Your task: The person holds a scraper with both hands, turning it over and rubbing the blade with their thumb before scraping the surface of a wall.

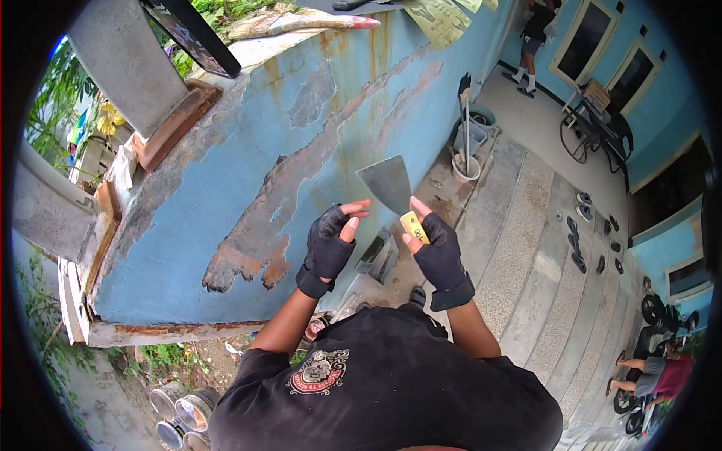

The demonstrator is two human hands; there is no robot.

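My right hand, in a black fingerless glove, is closed around the yellow handle of a putty knife. Its wide grey blade points up and to the left, in front of the wall. My left hand, gloved the same way, is held up to the left of the blade with its fingers apart and nothing in them. A small gap separates it from the blade. Behind both hands stands a blue wall with large peeled patches of bare grey and brown plaster.
A paintbrush lies on the wall top. Buckets with long-handled tools stand at the wall's far end. Sandals lie on the striped paving. One person stands far off; another is near motorbikes at right. Several tubs sit lower left.
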